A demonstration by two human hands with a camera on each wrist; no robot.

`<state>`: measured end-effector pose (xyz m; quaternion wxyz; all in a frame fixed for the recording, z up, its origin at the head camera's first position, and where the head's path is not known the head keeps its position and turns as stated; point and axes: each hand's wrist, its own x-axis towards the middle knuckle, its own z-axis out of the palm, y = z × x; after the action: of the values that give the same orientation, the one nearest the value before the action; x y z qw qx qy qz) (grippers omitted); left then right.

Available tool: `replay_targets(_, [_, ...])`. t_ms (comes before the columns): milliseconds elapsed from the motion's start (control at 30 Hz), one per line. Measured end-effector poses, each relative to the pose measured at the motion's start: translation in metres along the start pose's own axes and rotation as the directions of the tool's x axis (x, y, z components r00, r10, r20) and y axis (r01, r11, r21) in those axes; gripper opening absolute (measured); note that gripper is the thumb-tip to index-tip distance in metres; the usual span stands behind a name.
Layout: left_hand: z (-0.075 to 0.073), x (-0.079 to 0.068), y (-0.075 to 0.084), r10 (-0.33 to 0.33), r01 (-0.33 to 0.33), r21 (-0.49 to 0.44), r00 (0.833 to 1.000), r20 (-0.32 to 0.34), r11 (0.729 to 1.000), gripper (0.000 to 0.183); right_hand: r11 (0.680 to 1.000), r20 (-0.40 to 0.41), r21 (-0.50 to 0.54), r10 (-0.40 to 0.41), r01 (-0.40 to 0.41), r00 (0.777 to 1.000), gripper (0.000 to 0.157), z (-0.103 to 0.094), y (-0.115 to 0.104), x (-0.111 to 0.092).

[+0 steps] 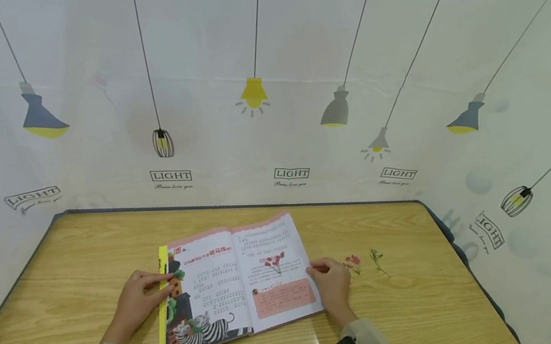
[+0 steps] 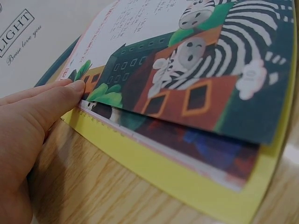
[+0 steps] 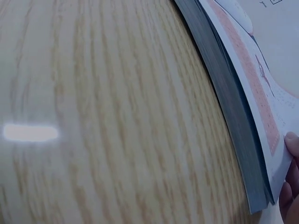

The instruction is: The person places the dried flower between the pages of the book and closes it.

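Note:
An illustrated book point(image 1: 214, 264) lies spread on the wooden table, with zebras pictured on its left page. My left hand point(image 1: 138, 300) touches the left page's outer edge, its fingertips point(image 2: 78, 87) straight at the margin. Below that page, other leaves and a yellow cover edge point(image 2: 187, 186) show. At the opposite side my right hand point(image 1: 332, 283) pinches the right page's outer edge, thumb point(image 3: 292, 142) on top and fingers curled beneath. A small red flower sprig point(image 1: 274, 263) lies on the right page, above a pink text box.
Right of the book, a pink flower sprig point(image 1: 352, 262) and a green-stemmed sprig point(image 1: 378, 260) lie on the wooden table point(image 1: 418, 304). A pale cloth printed with lamps point(image 1: 230, 143) rises behind the table's dark far edge and along both sides.

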<state>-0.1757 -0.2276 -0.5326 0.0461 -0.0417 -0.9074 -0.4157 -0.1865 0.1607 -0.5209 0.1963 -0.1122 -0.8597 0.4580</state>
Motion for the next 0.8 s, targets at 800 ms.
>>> replay_targets(800, [0.001,0.002,-0.004,0.029,-0.029,0.001,0.999,-0.016,1.0,0.034,0.996,0.148,0.023,0.077,-0.081,0.986,0.014,-0.012,0.002,0.005])
